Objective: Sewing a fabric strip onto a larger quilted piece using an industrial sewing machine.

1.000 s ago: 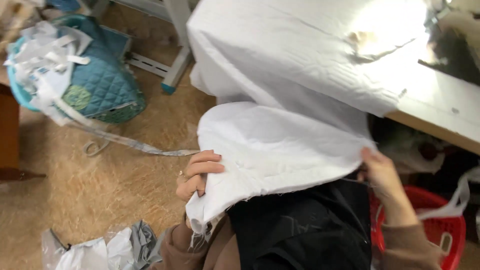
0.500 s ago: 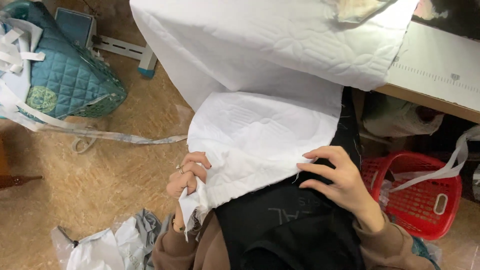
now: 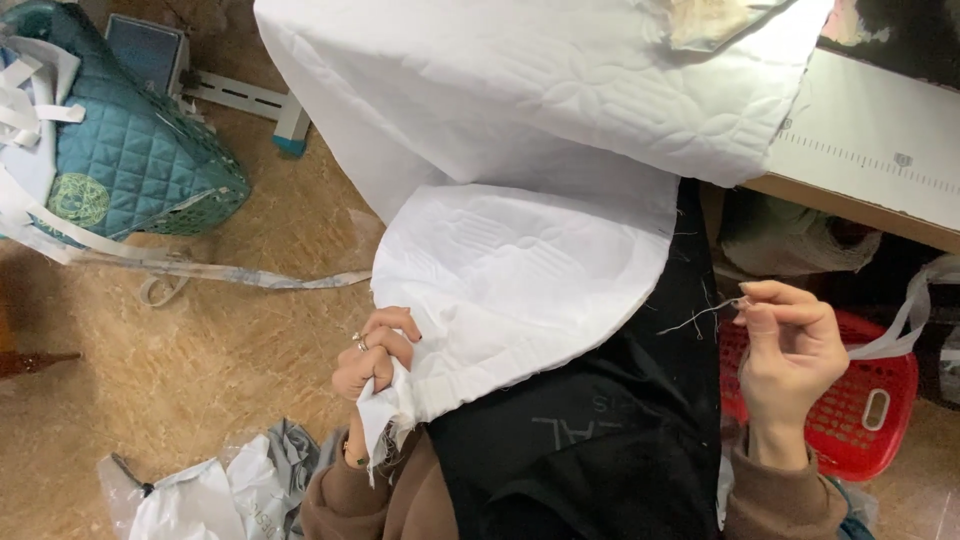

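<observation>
Speckled tan floor (image 3: pixel 200 350), wooden-edged worktable (image 3: pixel 860 200), red basket (image 3: pixel 880 400).

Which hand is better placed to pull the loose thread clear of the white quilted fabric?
Right. The right hand already pinches the thread off to the side of the white quilted fabric; the left hand is gripping the fabric's edge.

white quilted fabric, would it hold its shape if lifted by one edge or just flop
Probably flop: the white quilted fabric drapes off the table edge and bunches where the left hand grips it. Likely light, since one hand holds the edge up. The stitched padding may give it slight body.
</observation>
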